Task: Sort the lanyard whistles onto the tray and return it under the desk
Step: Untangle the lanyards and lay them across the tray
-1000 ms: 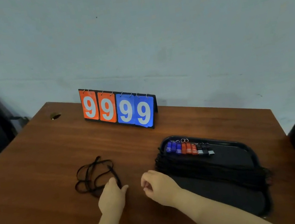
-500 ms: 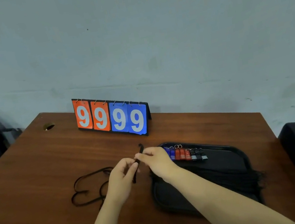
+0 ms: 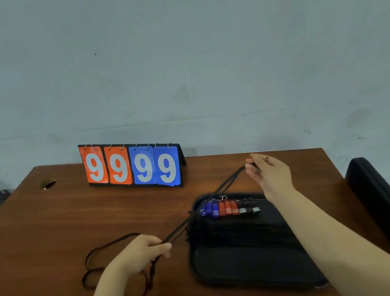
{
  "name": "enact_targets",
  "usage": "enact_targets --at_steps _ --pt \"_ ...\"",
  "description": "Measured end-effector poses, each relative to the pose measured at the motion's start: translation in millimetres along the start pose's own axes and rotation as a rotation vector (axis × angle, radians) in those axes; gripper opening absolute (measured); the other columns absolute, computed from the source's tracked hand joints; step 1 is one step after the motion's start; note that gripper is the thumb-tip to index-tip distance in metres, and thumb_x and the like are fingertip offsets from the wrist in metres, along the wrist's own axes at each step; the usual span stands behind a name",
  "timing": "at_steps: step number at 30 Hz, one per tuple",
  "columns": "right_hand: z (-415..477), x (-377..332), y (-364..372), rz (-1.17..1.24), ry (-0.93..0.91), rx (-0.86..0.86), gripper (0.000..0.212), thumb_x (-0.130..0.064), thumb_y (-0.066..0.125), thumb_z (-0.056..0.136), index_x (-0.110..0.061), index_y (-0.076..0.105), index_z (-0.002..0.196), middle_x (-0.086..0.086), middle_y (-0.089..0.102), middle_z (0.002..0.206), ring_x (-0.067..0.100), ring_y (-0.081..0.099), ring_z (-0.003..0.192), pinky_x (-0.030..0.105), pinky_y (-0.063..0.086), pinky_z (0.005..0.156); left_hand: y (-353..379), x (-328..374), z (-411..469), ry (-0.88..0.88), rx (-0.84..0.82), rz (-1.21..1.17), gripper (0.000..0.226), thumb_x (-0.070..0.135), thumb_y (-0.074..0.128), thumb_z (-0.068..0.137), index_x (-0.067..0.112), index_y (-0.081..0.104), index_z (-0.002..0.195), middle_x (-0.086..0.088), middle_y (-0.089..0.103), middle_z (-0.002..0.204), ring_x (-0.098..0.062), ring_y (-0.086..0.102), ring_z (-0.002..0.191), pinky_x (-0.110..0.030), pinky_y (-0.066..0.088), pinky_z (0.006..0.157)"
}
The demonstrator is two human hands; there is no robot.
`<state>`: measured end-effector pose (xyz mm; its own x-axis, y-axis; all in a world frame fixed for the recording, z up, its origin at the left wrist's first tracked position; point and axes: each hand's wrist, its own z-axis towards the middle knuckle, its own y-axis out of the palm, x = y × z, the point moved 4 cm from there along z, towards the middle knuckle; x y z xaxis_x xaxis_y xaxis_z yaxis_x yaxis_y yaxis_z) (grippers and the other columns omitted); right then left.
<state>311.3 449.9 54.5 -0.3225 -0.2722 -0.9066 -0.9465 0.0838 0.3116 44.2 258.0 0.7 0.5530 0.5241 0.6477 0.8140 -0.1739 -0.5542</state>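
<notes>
Left hand [image 3: 140, 255]: lower centre, fingers curled round the black lanyard [image 3: 203, 203].
Right hand [image 3: 270, 176]: raised right of centre, fingertips pinching the lanyard's far end — cord taut between the hands.
Tray [image 3: 248, 266]: lower right on the desk [image 3: 33, 228] — whistles [image 3: 228, 207] rowed along its far edge.

- You're working in dim, even, cool light; the wall [image 3: 198, 56] reads flat blue-grey.
- Shadows stay soft, with a faint one behind the scoreboard [image 3: 132, 165].
- The tabletop [image 3: 46, 226] shows only a dull sheen.
- Your black tray [image 3: 248, 263] merges into one dark mass with little detail.
- Both side edges smear, and the wide lens splays the tabletop's edges.
- Your right hand [image 3: 270, 176] and the lanyard [image 3: 222, 188] it pinches look slightly soft.
</notes>
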Motion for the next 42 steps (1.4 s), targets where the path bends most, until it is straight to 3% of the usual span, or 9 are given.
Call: enact_targets --at_steps 2,4,9,13,22,25,30,36,42 --pt "5 -5 -23 0.068 -0.001 0.054 0.014 -0.002 0.058 0.094 -0.003 0.066 0.106 0.010 0.070 0.095 0.017 0.070 0.086 0.024 0.060 0.075 1 -4 2 -0.051 -0.032 0.061 0.028 0.042 0.062 0.089 0.021 0.074 0.075 0.008 0.066 0.084 -0.006 0.059 0.078 -0.023 0.041 0.072" --pt "11 -4 -49 0.091 0.032 0.114 0.018 0.002 0.057 0.093 -0.001 0.064 0.109 0.012 0.069 0.101 0.020 0.070 0.094 0.028 0.059 0.082 2 -6 6 -0.044 -0.006 0.029 0.028 0.038 0.059 0.092 0.020 0.071 0.075 0.008 0.061 0.076 -0.007 0.055 0.071 -0.024 0.040 0.069" --pt "15 21 -117 0.060 0.133 0.215 0.013 0.009 0.052 0.094 -0.004 0.055 0.097 0.020 0.064 0.108 0.025 0.068 0.095 0.033 0.052 0.088 16 0 19 -0.019 0.120 -0.436 0.027 0.022 0.046 0.101 0.014 0.072 0.098 -0.002 0.058 0.076 -0.014 0.053 0.067 -0.027 0.041 0.063" --pt "3 35 -157 -0.100 0.125 0.312 0.009 0.002 0.057 0.094 -0.006 0.053 0.095 0.015 0.067 0.101 0.024 0.069 0.091 0.034 0.056 0.079 33 6 35 -0.073 0.254 -0.677 0.019 0.010 0.052 0.098 0.006 0.068 0.108 -0.005 0.060 0.081 -0.015 0.053 0.067 -0.026 0.041 0.059" --pt "-23 45 -217 -0.345 0.085 0.425 0.019 0.007 0.069 0.083 -0.005 0.061 0.095 0.012 0.069 0.095 0.020 0.068 0.086 0.035 0.056 0.079 69 4 50 -0.286 0.353 -1.153 0.006 -0.002 0.060 0.090 0.003 0.062 0.089 -0.010 0.060 0.081 -0.016 0.055 0.072 -0.027 0.048 0.068" --pt "-25 52 -227 -0.343 0.097 0.443 0.021 0.007 0.071 0.081 -0.008 0.059 0.091 0.015 0.067 0.095 0.025 0.068 0.088 0.037 0.056 0.080 81 -3 53 -0.363 0.357 -1.128 0.008 -0.001 0.058 0.091 0.002 0.062 0.098 -0.012 0.063 0.086 -0.019 0.058 0.076 -0.031 0.049 0.071" --pt "-26 68 -247 -0.384 0.223 0.441 0.026 0.005 0.071 0.082 -0.005 0.059 0.103 0.016 0.066 0.099 0.028 0.066 0.093 0.039 0.057 0.082 91 -19 51 -0.440 0.429 -0.822 0.012 0.005 0.071 0.084 0.004 0.068 0.096 -0.007 0.066 0.089 -0.023 0.060 0.087 -0.038 0.045 0.080" --pt "-30 79 -259 -0.459 0.347 0.447 0.027 0.007 0.074 0.078 -0.005 0.058 0.097 0.017 0.064 0.094 0.026 0.064 0.085 0.031 0.055 0.065 98 -27 51 -0.472 0.423 -0.782 0.011 0.008 0.066 0.089 0.003 0.066 0.099 -0.011 0.065 0.098 -0.026 0.057 0.092 -0.040 0.044 0.081" --pt "-27 80 -259 -0.561 0.338 0.447 0.029 0.005 0.075 0.077 -0.007 0.058 0.097 0.016 0.063 0.097 0.025 0.063 0.082 0.029 0.054 0.060 96 -24 55 -0.453 0.443 -0.719 0.010 0.005 0.068 0.087 0.000 0.067 0.095 -0.013 0.066 0.090 -0.025 0.061 0.080 -0.034 0.044 0.059"
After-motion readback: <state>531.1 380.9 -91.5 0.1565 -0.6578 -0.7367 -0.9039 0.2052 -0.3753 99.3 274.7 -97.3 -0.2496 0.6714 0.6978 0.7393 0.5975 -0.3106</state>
